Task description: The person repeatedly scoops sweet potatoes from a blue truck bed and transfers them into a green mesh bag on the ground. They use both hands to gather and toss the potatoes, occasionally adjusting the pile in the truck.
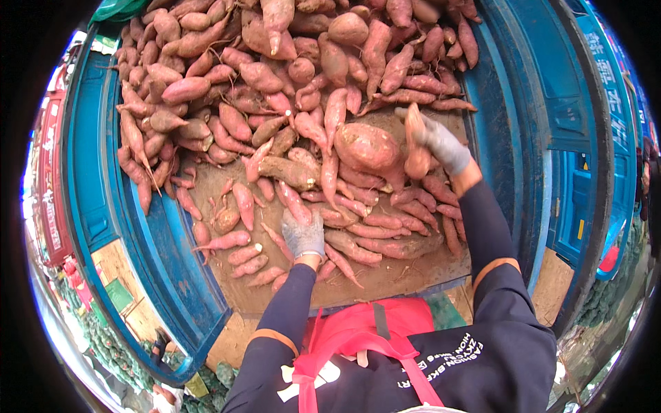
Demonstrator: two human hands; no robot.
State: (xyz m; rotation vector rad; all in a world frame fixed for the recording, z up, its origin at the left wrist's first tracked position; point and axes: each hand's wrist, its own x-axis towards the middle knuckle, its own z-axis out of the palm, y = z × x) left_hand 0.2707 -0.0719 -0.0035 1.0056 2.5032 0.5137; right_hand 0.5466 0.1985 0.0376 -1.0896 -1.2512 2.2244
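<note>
Grey-gloved, my right hand [445,145] grips a long sweet potato [414,139], holding it upright and slightly blurred above the right side of the truck bed. My left hand [303,235], in the same kind of glove, is closed around the lower end of a pink sweet potato [293,200]; its fingertips are partly hidden. Between the hands lies a very large round sweet potato [367,146]. Below it, long sweet potatoes [384,242] lie side by side in rough rows. Left of my left hand, smaller ones [248,256] are scattered on the brown bed board [408,276].
A large heap of sweet potatoes [248,77] fills the far end of the bed. Blue metal side walls [155,248] rise on the left and right. Green cloth [116,9] hangs at the top left corner. Another blue vehicle [614,129] stands beyond the right wall, a red one [51,180] beyond the left.
</note>
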